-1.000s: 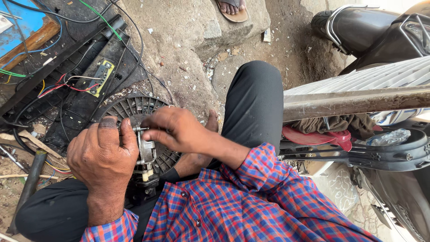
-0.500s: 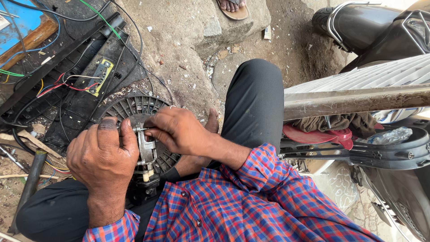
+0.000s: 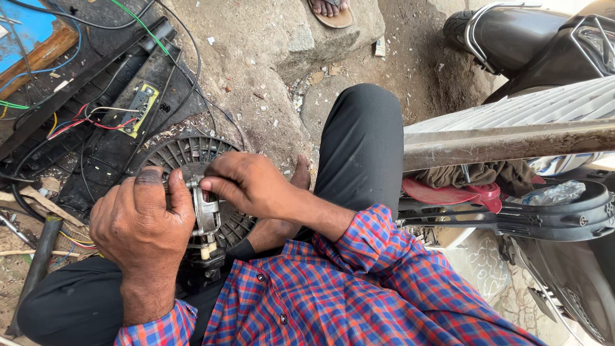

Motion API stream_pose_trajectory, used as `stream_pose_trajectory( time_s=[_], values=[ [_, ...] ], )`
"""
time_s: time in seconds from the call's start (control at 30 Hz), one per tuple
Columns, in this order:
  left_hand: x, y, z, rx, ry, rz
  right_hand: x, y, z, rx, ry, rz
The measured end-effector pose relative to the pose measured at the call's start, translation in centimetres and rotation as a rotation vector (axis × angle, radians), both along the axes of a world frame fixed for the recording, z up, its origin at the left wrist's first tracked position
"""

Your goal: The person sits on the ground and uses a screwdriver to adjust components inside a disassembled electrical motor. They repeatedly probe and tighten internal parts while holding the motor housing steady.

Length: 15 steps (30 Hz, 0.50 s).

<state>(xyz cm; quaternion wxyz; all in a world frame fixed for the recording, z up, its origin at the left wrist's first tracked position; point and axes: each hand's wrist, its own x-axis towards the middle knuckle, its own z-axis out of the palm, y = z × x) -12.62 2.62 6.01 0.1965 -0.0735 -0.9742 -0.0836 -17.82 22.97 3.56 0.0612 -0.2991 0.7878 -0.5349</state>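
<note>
Left hand (image 3: 141, 221) gripping small metal motor (image 3: 206, 214), bracing it against black ribbed fan guard (image 3: 186, 154) on lap. Right hand (image 3: 246, 186) pinching motor's top edge. Motor seemingly half-seated; circuit board (image 3: 139, 109) wiring lying loose on ground.

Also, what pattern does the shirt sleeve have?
The sleeve is a plaid check of red, blue and orange, seen best in the head view.

In view are two hands, the left hand (image 3: 142, 221) and the right hand (image 3: 246, 186), one grey metal motor (image 3: 206, 214), one black ribbed fan disc (image 3: 186, 152), one green circuit board (image 3: 141, 109), one sandalled foot (image 3: 330, 9), and one scooter (image 3: 544, 45).
</note>
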Motion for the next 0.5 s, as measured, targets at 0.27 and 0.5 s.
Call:
stream_pose_trajectory(
  time_s=[0.27,0.5],
  values=[
    [-0.25,0.37,0.88,-0.039,0.026,0.01,0.02,0.1,0.24,0.055,-0.021,-0.033],
    [-0.07,0.1,0.17,-0.022,-0.008,0.017,0.16,-0.2,-0.26,0.07,-0.029,-0.023]
  ],
)
